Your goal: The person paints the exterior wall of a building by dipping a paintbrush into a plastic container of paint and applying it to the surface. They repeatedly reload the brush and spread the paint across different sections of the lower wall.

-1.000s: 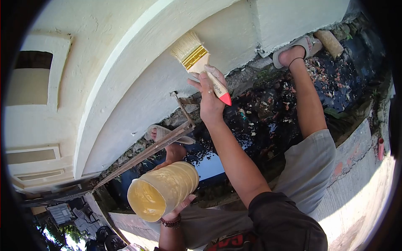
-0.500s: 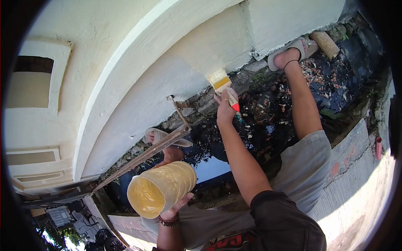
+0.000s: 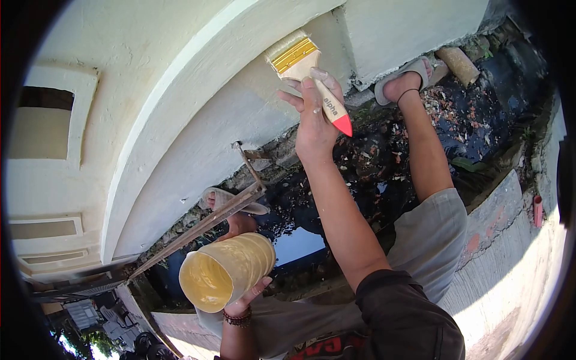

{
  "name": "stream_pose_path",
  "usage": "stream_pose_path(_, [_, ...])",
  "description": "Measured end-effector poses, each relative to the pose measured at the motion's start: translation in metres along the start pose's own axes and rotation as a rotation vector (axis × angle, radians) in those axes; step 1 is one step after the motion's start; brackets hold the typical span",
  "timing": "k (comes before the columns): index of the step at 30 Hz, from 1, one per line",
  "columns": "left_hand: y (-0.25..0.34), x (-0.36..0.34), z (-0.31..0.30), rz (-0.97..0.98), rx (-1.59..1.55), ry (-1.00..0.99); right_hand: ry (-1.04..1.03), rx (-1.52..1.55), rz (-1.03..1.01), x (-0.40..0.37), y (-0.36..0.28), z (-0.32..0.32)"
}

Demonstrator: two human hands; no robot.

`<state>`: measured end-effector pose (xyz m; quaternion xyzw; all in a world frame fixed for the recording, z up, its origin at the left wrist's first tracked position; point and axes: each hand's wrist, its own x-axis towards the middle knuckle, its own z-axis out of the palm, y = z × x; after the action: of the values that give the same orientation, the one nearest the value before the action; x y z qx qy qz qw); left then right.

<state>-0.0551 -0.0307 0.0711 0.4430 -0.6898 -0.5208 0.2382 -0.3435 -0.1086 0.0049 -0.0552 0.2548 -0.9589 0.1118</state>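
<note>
My right hand (image 3: 313,117) grips a flat paintbrush (image 3: 307,67) with a wooden handle and red tip. Its pale bristles press against the cream wall (image 3: 198,102), high on the lower band. My left hand (image 3: 243,294) holds a translucent ribbed plastic container (image 3: 223,271) tilted on its side, its inside coated with yellowish paint. A bead bracelet circles that wrist. My legs straddle a gap below; one sandalled foot (image 3: 401,81) rests at the wall's base, the other (image 3: 231,204) on a ledge near a rusty bar.
A rusty metal bar (image 3: 204,222) runs diagonally along the wall's foot. Beneath me lies a ditch (image 3: 384,156) with dark water and debris. A low brick and concrete wall (image 3: 510,228) borders the right side. A cylindrical log (image 3: 457,65) lies near the far foot.
My right hand swept the brush down to the wall's base half a second ago, then back up to the higher part of the wall. The container stayed nearly still.
</note>
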Motion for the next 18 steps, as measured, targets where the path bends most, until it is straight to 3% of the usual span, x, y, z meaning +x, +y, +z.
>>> stream_pose_path(1, [-0.004, -0.001, -0.003, 0.021, 0.054, -0.010, -0.011, -0.014, 0.015, 0.002, 0.014, -0.019])
stream_pose_path(6, [-0.004, 0.004, 0.002, 0.062, 0.065, -0.021, 0.331, -0.162, 0.173, -0.001, 0.073, -0.143])
stream_pose_path(8, [-0.004, 0.010, 0.009, 0.301, 0.084, -0.096, 0.398, -0.219, 0.224, -0.003, 0.081, -0.162])
stream_pose_path(12, [-0.010, 0.006, -0.005, 0.183, 0.088, -0.073, 0.479, -0.307, 0.132, 0.025, 0.067, -0.118])
stream_pose_path(14, [-0.006, 0.001, -0.009, 0.062, 0.158, -0.247, 0.327, -0.587, 0.007, 0.039, 0.062, -0.079])
stream_pose_path(16, [-0.008, 0.002, -0.010, 0.072, 0.141, -0.252, 0.130, -0.435, -0.006, 0.040, 0.010, -0.015])
stream_pose_path(18, [-0.009, 0.001, -0.011, 0.078, 0.127, -0.246, 0.086, -0.274, -0.047, 0.038, -0.030, 0.012])
